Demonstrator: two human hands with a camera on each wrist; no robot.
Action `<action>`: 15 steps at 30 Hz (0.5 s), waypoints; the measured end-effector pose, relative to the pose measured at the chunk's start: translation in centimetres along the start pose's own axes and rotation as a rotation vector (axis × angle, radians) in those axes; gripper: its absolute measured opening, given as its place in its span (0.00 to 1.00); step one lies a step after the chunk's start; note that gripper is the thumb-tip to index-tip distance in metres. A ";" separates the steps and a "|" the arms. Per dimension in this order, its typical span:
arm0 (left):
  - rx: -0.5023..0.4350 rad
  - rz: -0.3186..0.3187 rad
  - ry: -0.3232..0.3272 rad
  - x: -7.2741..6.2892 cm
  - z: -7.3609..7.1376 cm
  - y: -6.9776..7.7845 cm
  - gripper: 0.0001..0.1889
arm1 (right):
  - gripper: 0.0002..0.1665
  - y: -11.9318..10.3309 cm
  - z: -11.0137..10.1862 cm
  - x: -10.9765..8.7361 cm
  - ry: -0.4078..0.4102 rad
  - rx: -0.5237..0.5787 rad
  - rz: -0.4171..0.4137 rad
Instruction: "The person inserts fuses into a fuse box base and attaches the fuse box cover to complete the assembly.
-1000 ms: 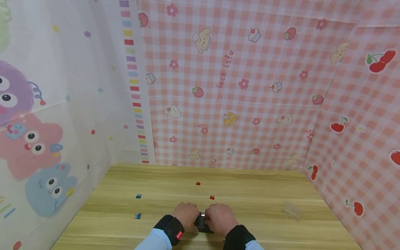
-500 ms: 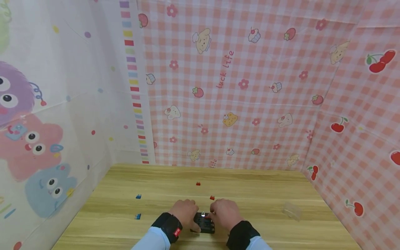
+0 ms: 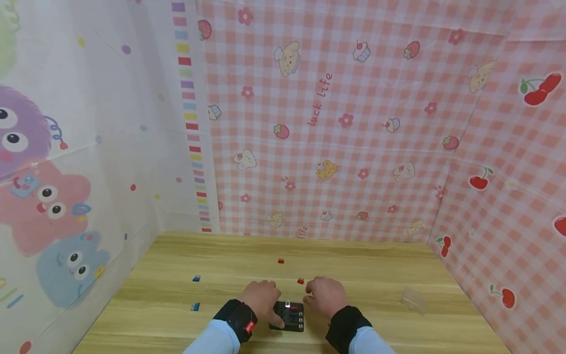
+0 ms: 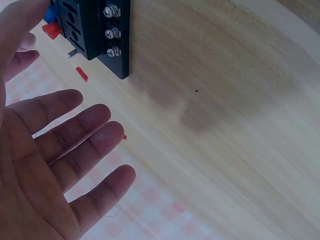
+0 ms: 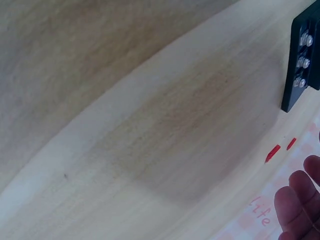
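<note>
- Two grips, head view: the left grip (image 3: 260, 300) has its thumb resting on the block (image 3: 293, 320) and closes on nothing; the right grip (image 3: 327, 297) is empty, fingers loosely bent. The block lies flat on the table (image 3: 362, 280), under the left thumb and just left of the right grip.
- Head view, handling: the block looks like stiff, smooth plastic, likely light enough to slide when pushed. Pinching its near and far edges, beside the left thumb, should hold it steady.
- Head view, change: half a second ago the right fingers reached over the block; now they are apart from it, baring the right screws (image 3: 301, 319). The left thumb has stayed put. Loose red pieces (image 3: 300, 281) ahead of the grips and blue pieces (image 3: 196, 279) left of the left grip lie as they did.
- Left wrist view: four fingers spread straight, off the block. The left screws (image 4: 112, 33) look hard and knobbly, poor to press on. A seated red piece (image 4: 52, 30) near the thumb seems small, best pinched by its sides.
- Right wrist view: fingertips touch nothing; the block's screw edge sits beyond them, seemingly rigid.
</note>
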State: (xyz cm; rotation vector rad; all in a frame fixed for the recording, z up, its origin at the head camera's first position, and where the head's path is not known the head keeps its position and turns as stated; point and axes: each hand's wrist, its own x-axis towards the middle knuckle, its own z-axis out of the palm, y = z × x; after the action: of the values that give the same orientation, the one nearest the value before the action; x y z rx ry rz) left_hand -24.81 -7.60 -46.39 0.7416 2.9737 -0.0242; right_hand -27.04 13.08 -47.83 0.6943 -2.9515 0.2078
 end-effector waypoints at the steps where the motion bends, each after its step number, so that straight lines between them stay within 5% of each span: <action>1: -0.001 0.001 -0.003 0.0 0.0 0.0 0.34 | 0.11 0.1 0.1 0.0 0.005 -0.003 0.000; 15: -0.022 -0.020 -0.018 0.0 0.0 -0.1 0.35 | 0.11 0.6 0.6 0.7 0.024 0.013 0.019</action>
State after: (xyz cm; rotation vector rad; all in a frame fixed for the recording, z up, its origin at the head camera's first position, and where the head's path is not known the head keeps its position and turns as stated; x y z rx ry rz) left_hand -24.85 -7.65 -46.37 0.7055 2.9594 0.0009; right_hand -28.03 13.24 -48.37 0.6616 -2.9377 0.2351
